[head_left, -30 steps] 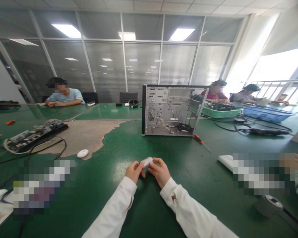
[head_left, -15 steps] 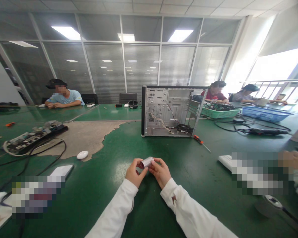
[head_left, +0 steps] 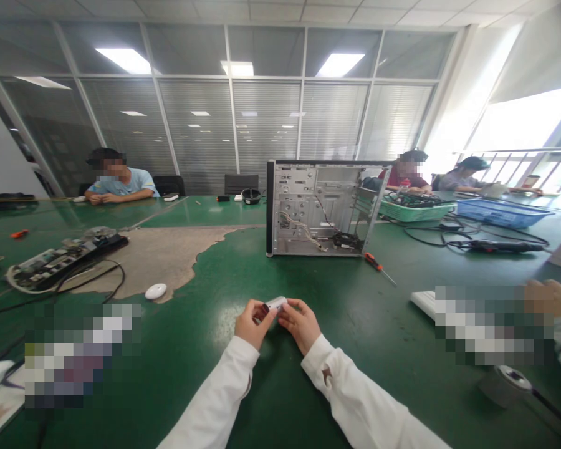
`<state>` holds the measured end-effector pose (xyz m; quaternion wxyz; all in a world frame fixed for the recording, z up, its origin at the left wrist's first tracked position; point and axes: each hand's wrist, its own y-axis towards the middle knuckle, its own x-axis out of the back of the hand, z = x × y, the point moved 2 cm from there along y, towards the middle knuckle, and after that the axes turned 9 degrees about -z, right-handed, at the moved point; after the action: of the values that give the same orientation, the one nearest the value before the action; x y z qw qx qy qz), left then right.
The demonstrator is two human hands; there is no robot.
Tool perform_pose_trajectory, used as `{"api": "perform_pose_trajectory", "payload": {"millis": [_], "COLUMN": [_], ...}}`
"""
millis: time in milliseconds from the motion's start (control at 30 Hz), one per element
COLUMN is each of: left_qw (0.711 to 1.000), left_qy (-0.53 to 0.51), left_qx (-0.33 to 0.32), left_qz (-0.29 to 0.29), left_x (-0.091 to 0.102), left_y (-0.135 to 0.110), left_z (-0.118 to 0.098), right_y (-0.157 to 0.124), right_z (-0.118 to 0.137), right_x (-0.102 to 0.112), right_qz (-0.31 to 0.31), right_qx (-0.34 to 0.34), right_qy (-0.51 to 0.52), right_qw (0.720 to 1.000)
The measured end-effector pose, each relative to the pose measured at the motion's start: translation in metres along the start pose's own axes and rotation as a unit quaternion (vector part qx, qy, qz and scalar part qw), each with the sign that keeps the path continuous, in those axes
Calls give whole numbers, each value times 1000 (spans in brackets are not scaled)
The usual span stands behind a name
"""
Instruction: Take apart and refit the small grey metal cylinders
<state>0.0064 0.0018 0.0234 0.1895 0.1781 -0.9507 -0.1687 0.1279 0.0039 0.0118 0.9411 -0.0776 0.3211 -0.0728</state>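
Note:
Between both hands, just above the green tabletop, is a small whitish block with a dark end (head_left: 277, 304); its exact kind I cannot make out. My left hand (head_left: 251, 324) pinches the dark left end between thumb and fingers. On the other end, the fingertips of my right hand (head_left: 302, 323) are closed. Beyond my hands stands an open computer case (head_left: 322, 209) on the table, its metal inside, loose wires and a black fan showing. An orange-handled screwdriver (head_left: 374, 262) lies by the case's lower right corner.
A power strip with exposed parts (head_left: 70, 259) and black cables lie left, near a white round object (head_left: 156, 291). Green (head_left: 416, 212) and blue baskets (head_left: 502, 213) stand at the right back. Several people sit around the table; one person's hand (head_left: 549, 299) is at the right edge.
The block has turned a little in my fingers, so a different face shows and its dark end is plainer. My hands have hardly shifted.

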Motion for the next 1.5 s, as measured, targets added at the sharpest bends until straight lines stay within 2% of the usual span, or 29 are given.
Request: {"api": "perform_pose_trajectory", "payload": {"millis": [133,267,600,900,1233,1367,1500], "left_qw": [993,982,957,955,956,968,980], "left_qy": [66,77,87,98,80,56,27], "left_qx": [-94,-170,-276,-281,-281,-246,-197], "left_qz": [-10,8,-4,-4,40,17,-24], "left_x": [4,7,9,10,8,10,11], "left_y": [-6,-9,-11,-11,-13,-12,-8], "left_z": [-15,-26,-28,-30,-31,-36,-35], "right_y": [2,3,4,6,2,2,3], "right_z": [0,1,-4,-5,-4,-4,-3], "right_x": [2,3,4,4,4,4,4], "right_qz": [2,40,76,93,120,115,100], "right_qx": [-53,-103,-155,-178,-186,-184,-216], "right_qy": [30,44,28,19,-5,6,31], "right_qw": [998,993,985,979,975,976,971]}}
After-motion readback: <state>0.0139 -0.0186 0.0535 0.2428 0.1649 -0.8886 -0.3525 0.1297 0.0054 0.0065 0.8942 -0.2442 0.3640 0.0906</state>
